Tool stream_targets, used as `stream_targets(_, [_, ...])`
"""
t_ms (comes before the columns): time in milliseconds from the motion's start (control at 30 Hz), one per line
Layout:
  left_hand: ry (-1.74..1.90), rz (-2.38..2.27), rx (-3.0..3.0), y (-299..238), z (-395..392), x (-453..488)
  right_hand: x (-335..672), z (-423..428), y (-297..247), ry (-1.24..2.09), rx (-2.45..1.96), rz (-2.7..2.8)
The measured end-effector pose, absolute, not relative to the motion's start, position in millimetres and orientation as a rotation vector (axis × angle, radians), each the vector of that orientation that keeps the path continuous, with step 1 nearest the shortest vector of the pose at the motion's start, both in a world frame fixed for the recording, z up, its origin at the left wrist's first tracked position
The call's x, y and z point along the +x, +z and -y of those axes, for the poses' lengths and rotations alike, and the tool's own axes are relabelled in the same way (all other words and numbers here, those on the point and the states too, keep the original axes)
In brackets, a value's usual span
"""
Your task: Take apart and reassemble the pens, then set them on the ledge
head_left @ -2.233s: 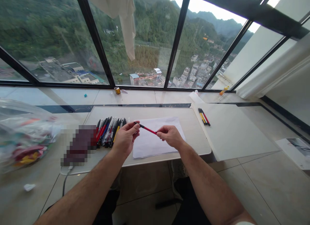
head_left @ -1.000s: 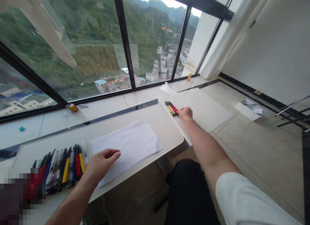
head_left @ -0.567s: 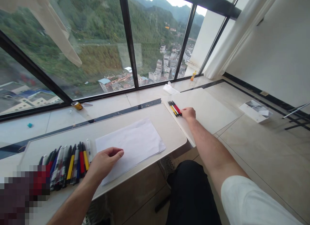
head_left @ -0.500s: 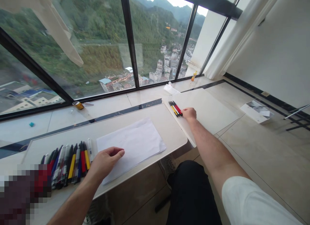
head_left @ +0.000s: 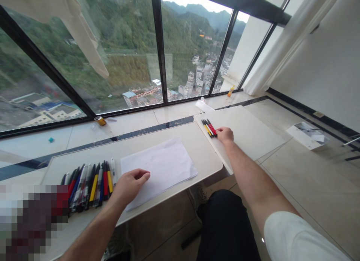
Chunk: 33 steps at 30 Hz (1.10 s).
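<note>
Pens [head_left: 210,128] with yellow, white and red barrels lie side by side at a slant on the white board [head_left: 242,135] at the right, close to its left edge, their black tips toward the far side. The right hand [head_left: 225,134] is at the near end of the rightmost red pen [head_left: 213,129], thumb and fingertips drawn together there; they cover that end, so I cannot tell whether they pinch it or merely touch it.

The left hand [head_left: 132,185] hangs over the near left part of the white paper [head_left: 163,158], its fingers loosely curled, a gap between thumb and forefinger. Under the paper is the pale table [head_left: 206,150], its right end beside the board. To the left of the paper, a larger row of pens [head_left: 93,184] with black, red, blue, yellow and clear barrels lies packed together, a white pen [head_left: 113,167] at its right end.

On the far side, by the window [head_left: 159,47], are a gold can [head_left: 100,120] at the left and an orange bottle [head_left: 231,90] farther right.
</note>
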<state>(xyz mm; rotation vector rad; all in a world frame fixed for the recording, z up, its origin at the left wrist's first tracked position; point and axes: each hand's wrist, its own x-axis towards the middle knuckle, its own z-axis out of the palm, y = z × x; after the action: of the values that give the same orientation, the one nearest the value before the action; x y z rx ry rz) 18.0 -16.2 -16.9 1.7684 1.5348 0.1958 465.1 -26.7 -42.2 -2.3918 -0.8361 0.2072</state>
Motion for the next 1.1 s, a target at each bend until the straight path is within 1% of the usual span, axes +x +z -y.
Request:
stream_targets(267, [0.193,-1.518,1.781,-18,16,19,471,25,-48,0.209,-2.376,0.885])
stream_targets(667, [0.279,-1.499,1.767,-15,19,22,470,28,-46,0.177,-2.363,0.889])
stream_targets(833, [0.413,-1.468,1.758,-18,25,27,466,36,-40,0.072,-2.328,0.852])
stream_targets(900, [0.464,-1.443,1.746,-20,27,29,456,33,-38,-0.001,-2.244,0.873])
stream_targets(967, [0.507,-1.427,1.727,-23,27,30,432,29,-34,0.053,-2.159,0.974])
stream_targets(1100, [0.570,-1.435,1.694,-25,28,28,348,27,-17,0.363,-2.049,1.335])
